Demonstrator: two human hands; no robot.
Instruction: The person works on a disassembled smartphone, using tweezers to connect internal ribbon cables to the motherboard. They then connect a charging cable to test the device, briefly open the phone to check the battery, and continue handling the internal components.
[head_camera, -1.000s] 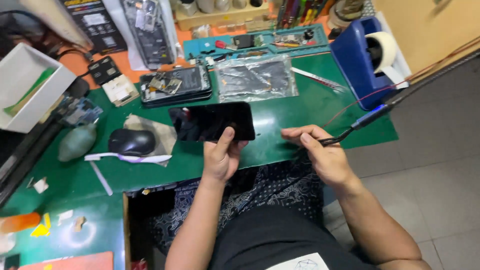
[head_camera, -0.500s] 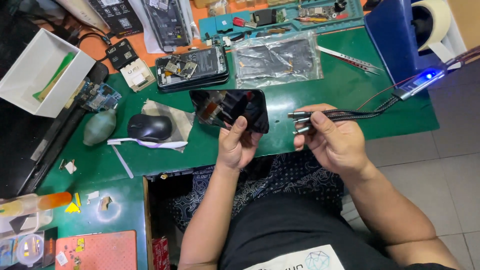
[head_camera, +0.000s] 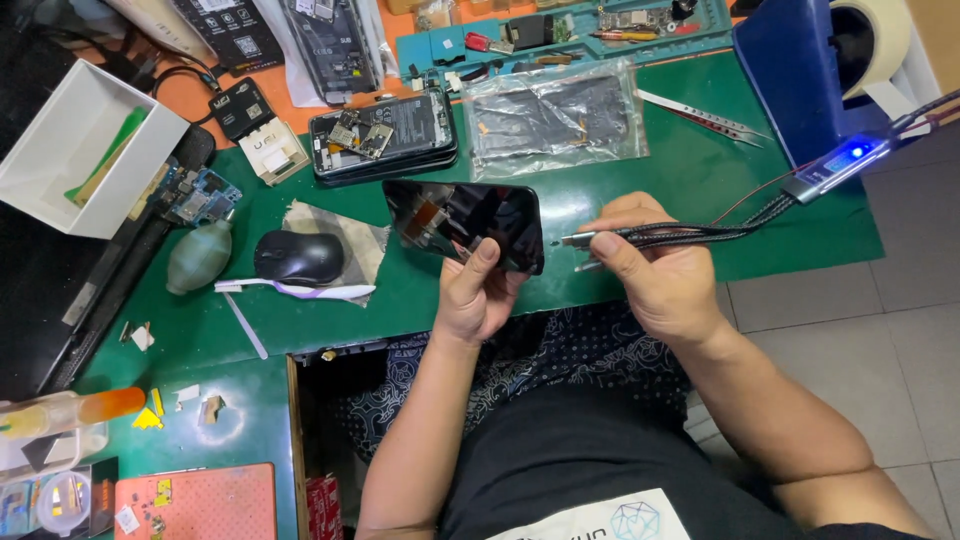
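Head view: my left hand (head_camera: 478, 295) holds a black phone (head_camera: 465, 225) by its near edge, thumb pressed on the glass, lifted just above the green mat (head_camera: 640, 190) near the table's front edge. My right hand (head_camera: 655, 265) is pinched around a bundle of braided cables (head_camera: 680, 235), whose metal plug tips point left at the phone's right end, close but not touching. I judge the step in hand to be lining a plug up with the phone's port; the next move calls for singling out one tip, squaring it to the port and pushing in gently, since the port itself is too small to see here. Counting: one phone in hand, one opened phone (head_camera: 385, 135) lying farther back, one clear bag (head_camera: 555, 115) to its right, one black mouse (head_camera: 298, 257) to the left, one grey-green air blower (head_camera: 198, 257) beside it, one pair of tweezers (head_camera: 705, 115) far right, and one cable adapter with a blue light (head_camera: 838, 165).
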